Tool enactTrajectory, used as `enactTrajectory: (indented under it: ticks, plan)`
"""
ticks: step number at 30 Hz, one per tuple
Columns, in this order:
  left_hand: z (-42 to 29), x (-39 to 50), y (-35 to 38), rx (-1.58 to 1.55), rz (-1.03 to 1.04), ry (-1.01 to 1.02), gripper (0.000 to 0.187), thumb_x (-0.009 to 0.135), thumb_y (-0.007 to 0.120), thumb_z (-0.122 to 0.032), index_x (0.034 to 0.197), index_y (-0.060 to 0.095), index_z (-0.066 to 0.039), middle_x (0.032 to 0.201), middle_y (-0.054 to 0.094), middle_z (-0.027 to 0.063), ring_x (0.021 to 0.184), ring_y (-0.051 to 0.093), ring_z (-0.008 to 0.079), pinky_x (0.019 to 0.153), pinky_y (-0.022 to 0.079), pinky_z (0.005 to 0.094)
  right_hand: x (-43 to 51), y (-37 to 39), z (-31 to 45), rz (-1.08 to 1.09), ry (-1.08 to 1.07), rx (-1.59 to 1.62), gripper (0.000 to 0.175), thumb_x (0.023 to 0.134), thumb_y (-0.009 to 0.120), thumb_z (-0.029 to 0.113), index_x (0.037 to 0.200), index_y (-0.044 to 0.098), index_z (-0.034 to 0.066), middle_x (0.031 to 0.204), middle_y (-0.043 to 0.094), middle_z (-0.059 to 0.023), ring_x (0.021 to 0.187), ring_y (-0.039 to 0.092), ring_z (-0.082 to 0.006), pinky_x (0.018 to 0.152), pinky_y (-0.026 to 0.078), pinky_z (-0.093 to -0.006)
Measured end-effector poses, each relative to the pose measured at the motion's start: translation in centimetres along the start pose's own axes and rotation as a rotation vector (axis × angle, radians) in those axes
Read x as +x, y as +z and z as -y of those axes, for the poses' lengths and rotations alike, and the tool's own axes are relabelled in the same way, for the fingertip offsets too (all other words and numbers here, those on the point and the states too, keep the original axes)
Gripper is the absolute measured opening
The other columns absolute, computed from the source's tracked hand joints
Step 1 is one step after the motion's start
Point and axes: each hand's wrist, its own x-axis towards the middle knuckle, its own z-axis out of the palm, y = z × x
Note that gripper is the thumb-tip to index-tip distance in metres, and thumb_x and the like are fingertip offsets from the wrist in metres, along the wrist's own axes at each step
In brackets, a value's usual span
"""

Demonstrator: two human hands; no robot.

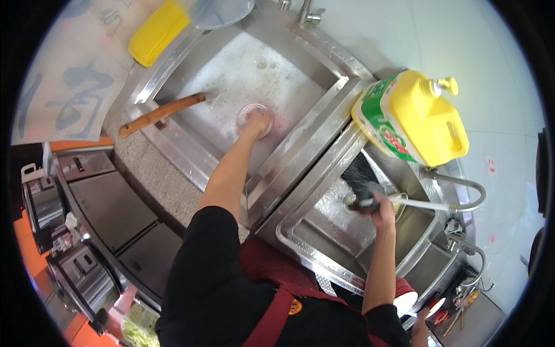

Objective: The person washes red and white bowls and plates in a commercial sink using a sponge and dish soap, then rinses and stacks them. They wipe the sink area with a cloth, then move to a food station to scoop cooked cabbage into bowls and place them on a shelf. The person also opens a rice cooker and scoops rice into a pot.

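Note:
My left hand (pixel 256 120) reaches into a steel sink basin (pixel 171 82) full of white suds. It is down inside a round dish (pixel 268 130) whose rim shows above the foam; reddish tint surrounds it, and my fingertips are hidden. In the neighbouring lower sink (pixel 329 232), my right hand (pixel 383 213) grips a dark object (pixel 365 204), its kind unclear. Water sprays over it and over a black item (pixel 360 173) lying behind it. A pale faucet spout (pixel 427 204) reaches to just beside my right fingers. A round glass-like rim (pixel 403 210) sits beside that hand.
A wooden handle (pixel 162 115) leans over the suds basin's left edge. A large yellow detergent jug (pixel 416 121) stands at the sinks' back rim. Stacked red-edged plates (pixel 405 297) stand lower right, near another person's hand (pixel 419 332). Steel counter units (pixel 108 208) line the left.

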Motion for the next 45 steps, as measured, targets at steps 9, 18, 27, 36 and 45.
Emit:
enactTrajectory:
  ticks: [9, 18, 27, 36, 45]
  plan:
    - [-5.0, 7.7, 1.8, 0.567, 0.466, 0.539, 0.036, 0.086, 0.058, -0.017, 0.118, 0.065, -0.002, 0.121, 0.064, 0.0217, 0.115, 0.061, 0.0364, 0.096, 0.048, 0.0481, -4.4, -0.4, 0.9, -0.06, -0.085, 0.387, 0.031, 0.096, 0.053, 0.016, 0.123, 0.056, -0.0006, 0.119, 0.064, -0.0141, 0.111, 0.06, -0.0309, 0.096, 0.047, -0.0505]
    - [-0.9, -3.2, -5.5, 0.18, 0.029, 0.565, 0.027, 0.093, 0.053, -0.008, 0.114, 0.067, -0.001, 0.108, 0.07, 0.0163, 0.103, 0.067, 0.0266, 0.087, 0.053, 0.0365, -0.4, 1.2, 2.6, -0.175, -0.192, 0.242, 0.026, 0.094, 0.056, 0.011, 0.114, 0.051, -0.0036, 0.093, 0.064, -0.0148, 0.089, 0.066, -0.0351, 0.073, 0.056, -0.05]
    - [-11.5, -33.9, 6.6, -0.554, 0.619, 0.26, 0.06, 0.099, 0.049, -0.047, 0.142, 0.046, -0.005, 0.138, 0.053, 0.0105, 0.123, 0.051, 0.0222, 0.096, 0.046, 0.038, -10.3, 0.4, 4.1, -0.224, -0.377, 0.236, 0.014, 0.097, 0.055, 0.013, 0.106, 0.063, 0.0052, 0.085, 0.067, -0.0034, 0.069, 0.063, -0.0141, 0.052, 0.05, -0.0297]
    - [-18.9, -31.0, 22.3, -0.249, 0.799, 0.08, 0.058, 0.09, 0.059, -0.055, 0.111, 0.064, 0.0, 0.101, 0.07, 0.0179, 0.092, 0.067, 0.0353, 0.076, 0.051, 0.0442, -10.5, -4.2, -3.1, -0.292, -0.254, 0.653, 0.033, 0.095, 0.054, 0.008, 0.127, 0.054, -0.001, 0.121, 0.063, -0.0124, 0.11, 0.061, -0.0249, 0.096, 0.049, -0.0381]
    - [-14.6, -38.4, 13.2, 0.155, 0.307, 0.976, 0.046, 0.086, 0.065, -0.022, 0.121, 0.055, 0.007, 0.108, 0.065, 0.029, 0.102, 0.064, 0.0406, 0.084, 0.049, 0.0466, 7.6, -2.0, -8.9, 0.175, 0.021, 0.883, 0.07, 0.082, 0.058, 0.057, 0.125, 0.054, 0.0013, 0.118, 0.063, -0.0198, 0.108, 0.06, -0.0372, 0.097, 0.046, -0.0475]
